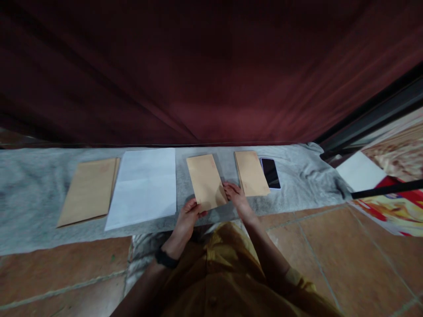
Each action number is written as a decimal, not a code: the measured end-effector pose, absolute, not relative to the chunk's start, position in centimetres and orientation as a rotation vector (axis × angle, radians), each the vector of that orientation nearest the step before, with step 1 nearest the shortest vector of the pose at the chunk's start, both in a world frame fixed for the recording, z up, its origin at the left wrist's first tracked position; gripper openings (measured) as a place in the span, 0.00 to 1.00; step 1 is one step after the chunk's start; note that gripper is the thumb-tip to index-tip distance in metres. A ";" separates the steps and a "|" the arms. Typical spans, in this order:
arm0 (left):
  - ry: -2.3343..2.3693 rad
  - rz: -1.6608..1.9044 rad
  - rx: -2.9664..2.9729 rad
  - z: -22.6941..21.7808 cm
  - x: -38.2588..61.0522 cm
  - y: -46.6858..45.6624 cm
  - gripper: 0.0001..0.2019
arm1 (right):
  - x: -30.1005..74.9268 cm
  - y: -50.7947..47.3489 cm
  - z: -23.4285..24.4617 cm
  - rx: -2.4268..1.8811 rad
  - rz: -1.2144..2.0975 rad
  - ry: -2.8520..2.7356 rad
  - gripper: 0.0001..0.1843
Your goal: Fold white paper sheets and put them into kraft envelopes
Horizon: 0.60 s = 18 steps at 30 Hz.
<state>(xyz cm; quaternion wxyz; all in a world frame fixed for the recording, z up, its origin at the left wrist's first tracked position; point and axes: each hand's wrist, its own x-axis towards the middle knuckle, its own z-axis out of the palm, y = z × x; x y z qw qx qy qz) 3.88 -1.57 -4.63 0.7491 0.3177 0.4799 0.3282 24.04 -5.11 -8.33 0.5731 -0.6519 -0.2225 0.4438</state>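
A small tan envelope [206, 180] lies on the grey cloth [33, 176] in front of me. My left hand [187, 218] grips its near left corner with fingers curled round the edge. My right hand [235, 196] rests at its near right corner, fingers pressed on the paper. A second pile of small tan envelopes [251, 172] lies just right of it. Left of it sits a white sheet of paper [143, 187], and further left a larger tan envelope pile [89, 190].
A black phone [270, 172] lies right of the envelope pile. A dark red curtain [211, 70] hangs behind the cloth. Terracotta floor tiles [330, 255] run on both sides of me. Patterned fabric and a white sheet [360, 171] sit at far right.
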 end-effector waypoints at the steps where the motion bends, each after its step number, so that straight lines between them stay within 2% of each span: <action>1: 1.053 0.720 0.692 -4.5 3.9 -1.5 0.21 | 24.0 -5.7 -8.4 -1.562 1.012 -0.547 0.27; 7: 1.069 0.736 0.660 -4.3 4.4 -1.6 0.21 | 23.2 -8.2 -8.2 -1.498 0.995 -0.714 0.22; 14: 1.085 0.715 0.692 -4.3 4.6 -1.7 0.25 | 22.3 -9.4 -8.0 -1.560 1.068 -0.640 0.28; 18: 1.124 0.629 0.800 -4.1 4.9 -1.4 0.26 | 23.0 -9.7 -8.1 -1.528 1.024 -0.577 0.27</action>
